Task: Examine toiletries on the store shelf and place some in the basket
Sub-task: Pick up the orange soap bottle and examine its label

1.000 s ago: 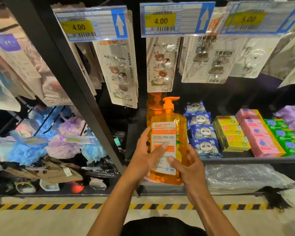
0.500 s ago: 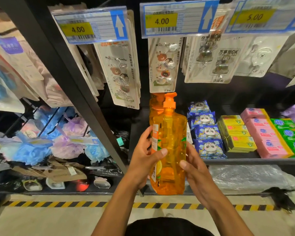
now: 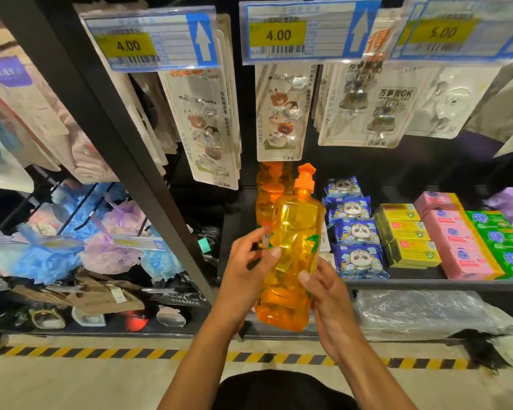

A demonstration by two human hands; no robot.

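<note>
An orange pump bottle (image 3: 290,250) of clear yellow-orange liquid is held upright in front of the shelf, its plain side toward me and its label turned away to the left. My left hand (image 3: 246,276) grips its left side, thumb across the front. On the right side my right hand (image 3: 326,294) holds it with the thumb on the front. More orange bottles (image 3: 267,187) stand on the shelf just behind it. No basket is in view.
Blue panda packs (image 3: 353,232), yellow, pink (image 3: 456,241) and green (image 3: 501,241) soap boxes fill the shelf at right. Hook packs (image 3: 279,113) hang under price tags above. Bath puffs (image 3: 57,247) hang left of a black upright (image 3: 125,149). A striped floor line (image 3: 101,353) runs below.
The bottle has been turned in both hands, so its white label has swung from facing me to the left edge. The bottle also tilted slightly to the right.
</note>
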